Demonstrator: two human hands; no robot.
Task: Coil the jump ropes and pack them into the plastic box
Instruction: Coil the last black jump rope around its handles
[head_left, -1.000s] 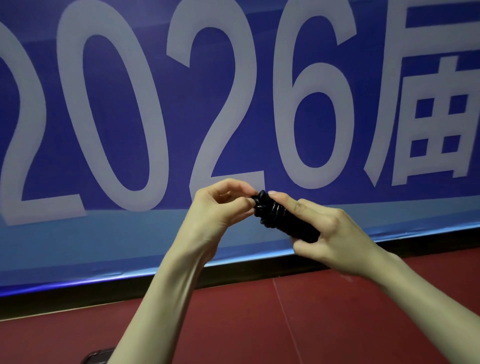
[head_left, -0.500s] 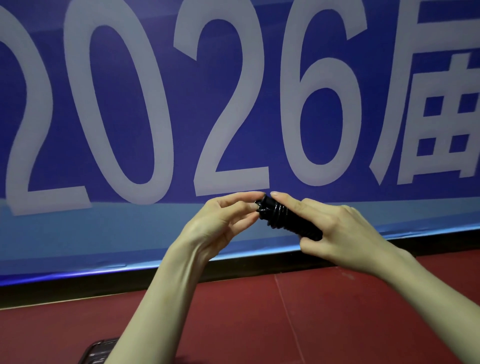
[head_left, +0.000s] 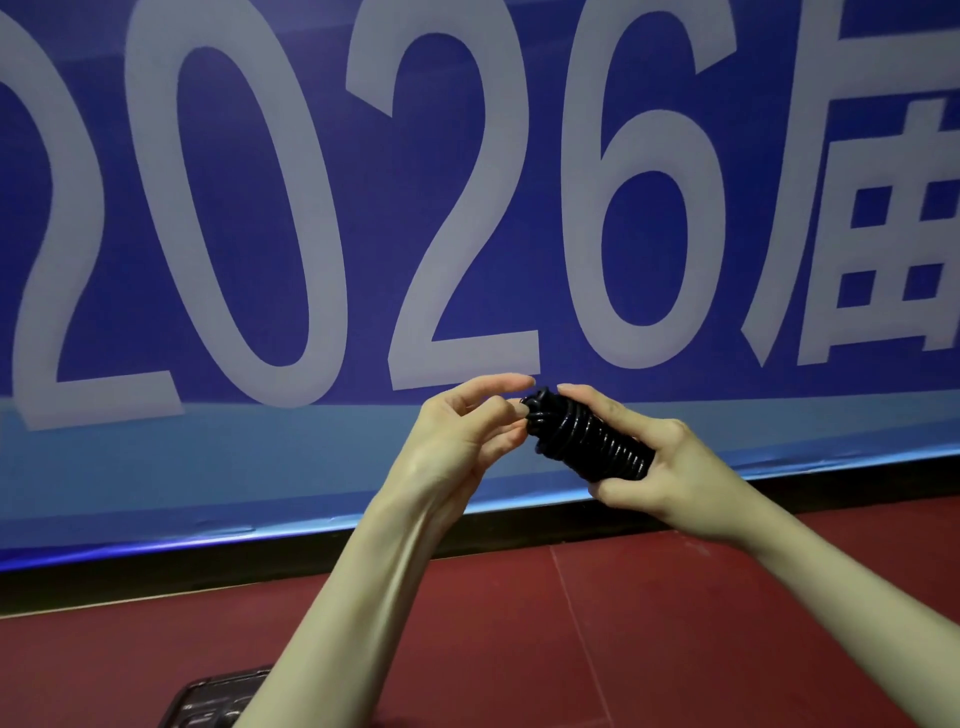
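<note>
A black jump rope (head_left: 587, 439) is wound into a tight bundle, held in the air in front of a blue banner. My right hand (head_left: 670, 467) grips the bundle's right half, its fingers wrapped round the coils. My left hand (head_left: 462, 431) is at the bundle's left end. Its thumb tip presses on the end coils and its index finger arches just over them, pinching the end. A dark box-like object (head_left: 218, 699) shows at the bottom edge, partly hidden by my left forearm; what it holds cannot be made out.
A blue banner (head_left: 260, 208) with large white "2026" lettering fills the background. Below it runs a black strip, then a dark red floor (head_left: 649, 623) with a thin seam line.
My left index finger has straightened and lifted a little above the bundle's end. More coils show beside my right hand. The dark object at the bottom has come further into view.
</note>
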